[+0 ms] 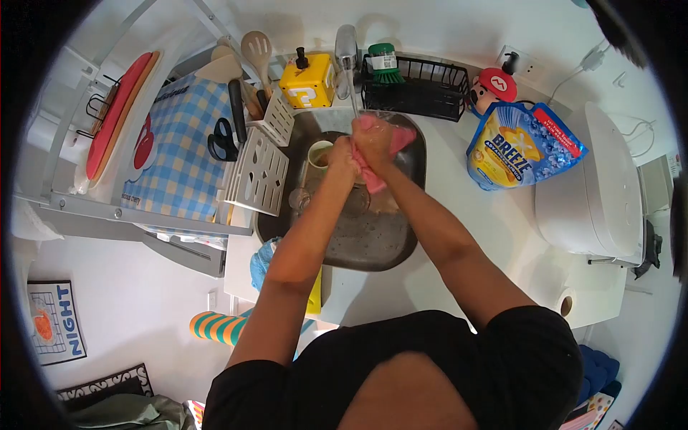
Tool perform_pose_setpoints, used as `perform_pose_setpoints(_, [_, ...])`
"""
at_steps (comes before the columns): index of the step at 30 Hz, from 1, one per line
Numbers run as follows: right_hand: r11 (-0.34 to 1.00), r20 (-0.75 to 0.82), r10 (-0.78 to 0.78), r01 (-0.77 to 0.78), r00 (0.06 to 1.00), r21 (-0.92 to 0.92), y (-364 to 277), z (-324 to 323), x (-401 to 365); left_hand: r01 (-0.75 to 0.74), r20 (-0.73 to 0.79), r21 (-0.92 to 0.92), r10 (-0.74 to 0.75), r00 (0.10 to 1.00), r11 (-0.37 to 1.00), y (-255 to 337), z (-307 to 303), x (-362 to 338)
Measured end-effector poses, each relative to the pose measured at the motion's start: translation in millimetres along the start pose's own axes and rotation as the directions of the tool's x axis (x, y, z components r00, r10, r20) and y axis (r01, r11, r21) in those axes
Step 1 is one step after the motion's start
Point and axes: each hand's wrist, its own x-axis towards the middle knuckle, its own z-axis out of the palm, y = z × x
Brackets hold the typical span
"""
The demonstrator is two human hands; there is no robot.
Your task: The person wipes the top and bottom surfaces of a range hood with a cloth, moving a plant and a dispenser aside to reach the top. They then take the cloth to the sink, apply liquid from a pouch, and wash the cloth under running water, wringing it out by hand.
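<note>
Over the far part of the metal sink (pixel 376 247), my left hand (pixel 344 155) and my right hand (pixel 373 140) are close together. Both are closed on a wet pink cloth (pixel 373 180), bunched between them with one end spread out to the right. Water runs from the faucet (pixel 346 41) down onto the cloth and my right hand. Just left of my hands, a pale green cup (pixel 319 154) stands in the sink. A clear glass (pixel 299 199) lies nearby, partly hidden by my left forearm.
Behind the sink are a yellow question-block dispenser (pixel 308 81), a green scrub brush (pixel 385 63) and a black wire rack (pixel 433 87). A blue detergent pouch (pixel 523 147) and a white appliance (pixel 591 186) stand at right. White utensil holders (pixel 258 172) border the left edge.
</note>
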Motion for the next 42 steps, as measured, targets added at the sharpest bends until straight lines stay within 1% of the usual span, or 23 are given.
perform_pose_setpoints(2, [0.948,-0.054,-0.059,0.073,0.997,0.309,-13,8,-16,-0.092,-0.016,0.025,0.093,0.996,0.995,1,-7,3])
perform_pose_setpoints(5, [0.93,0.014,-0.006,0.001,1.0,0.367,-4,11,-12,-0.227,-0.041,0.056,0.229,0.972,0.972,-5,-20,10])
perform_pose_setpoints(9, [0.98,-0.165,0.049,-0.016,0.985,0.199,14,11,9,-0.108,-0.215,-0.036,0.098,0.972,0.993,-10,8,-14])
perform_pose_setpoints(10, [0.9,-0.113,0.185,-0.122,0.976,0.418,-4,13,-1,0.015,0.286,-0.102,0.015,0.958,0.995,-9,-9,-4])
perform_pose_setpoints(12, [0.763,-0.032,0.287,-0.208,0.957,0.612,-19,17,-12,0.142,0.727,-0.103,-0.023,0.687,0.984,-3,-9,0])
perform_pose_setpoints(15, [0.875,-0.001,0.186,-0.165,0.983,0.455,-13,16,-18,-0.076,0.302,0.121,0.037,0.953,0.99,-9,9,-19])
perform_pose_setpoints(17, [0.818,0.004,0.475,-0.443,0.88,0.368,-11,-4,5,-0.135,-0.018,0.318,0.148,0.989,0.938,-13,18,-35])
perform_pose_setpoints(20, [0.757,0.019,0.411,-0.353,0.912,0.55,-28,-11,-4,-0.119,-0.094,0.045,0.123,0.988,0.992,-11,28,-44])
perform_pose_setpoints(21, [0.76,0.02,0.408,-0.351,0.913,0.547,-30,-11,-9,-0.119,-0.092,0.04,0.123,0.988,0.992,-11,12,-31])
perform_pose_setpoints(23, [0.807,0.01,0.368,-0.324,0.93,0.494,-34,-10,-15,-0.187,0.243,0.147,0.148,0.959,0.971,-7,-32,7])
perform_pose_setpoints(26, [0.945,0.073,0.303,-0.309,0.95,0.109,19,-15,13,0.079,0.048,0.062,-0.082,0.996,0.995,10,38,-52])
perform_pose_setpoints(27, [0.945,0.069,0.302,-0.308,0.951,0.112,43,-11,22,0.078,0.05,0.066,-0.082,0.995,0.995,15,38,-53])
perform_pose_setpoints(29, [0.971,0.061,-0.113,0.097,0.992,0.218,79,-2,33,-0.04,0.166,0.328,-0.016,0.986,0.944,29,34,-56])
perform_pose_setpoints(30, [0.97,0.061,-0.121,0.105,0.991,0.219,57,-13,34,-0.048,0.172,0.326,-0.009,0.985,0.944,34,47,-70])
perform_pose_setpoints(31, [0.808,0.293,-0.045,-0.138,0.955,0.572,36,-25,34,-0.135,0.192,0.274,0.084,0.978,0.952,40,59,-85])
perform_pose_setpoints(32, [0.499,0.522,-0.06,-0.428,0.851,0.754,23,-33,30,-0.212,0.2,0.222,0.168,0.965,0.952,41,65,-96])
perform_pose_setpoints(33, [0.498,0.521,-0.06,-0.427,0.851,0.755,31,-32,28,-0.211,0.2,0.223,0.168,0.965,0.952,44,64,-95])
perform_pose_setpoints(35, [0.938,0.812,-0.026,-0.267,0.582,0.222,60,-34,25,-0.355,0.239,0.093,0.325,0.915,0.93,54,64,-93])
perform_pose_setpoints(36, [0.938,0.81,-0.026,-0.267,0.585,0.223,77,-41,27,-0.38,0.181,0.083,0.361,0.915,0.921,57,64,-99])
perform_pose_setpoints(39, [0.773,0.83,-0.181,-0.446,0.528,0.452,96,-53,34,-0.385,0.265,0.037,0.362,0.893,0.922,63,46,-119])
perform_pose_setpoints(40, [0.428,0.736,-0.043,-0.653,0.676,0.625,89,-50,32,-0.341,0.236,0.048,0.321,0.917,0.939,61,33,-112])
perform_pose_setpoints(41, [0.009,0.66,0.162,-0.67,0.734,0.743,76,-49,28,-0.337,0.233,0.049,0.318,0.919,0.94,56,26,-104])
perform_pose_setpoints(42, [-0.017,0.609,0.208,-0.619,0.766,0.785,48,-40,16,-0.15,0.151,0.008,0.147,0.978,0.989,48,21,-93])
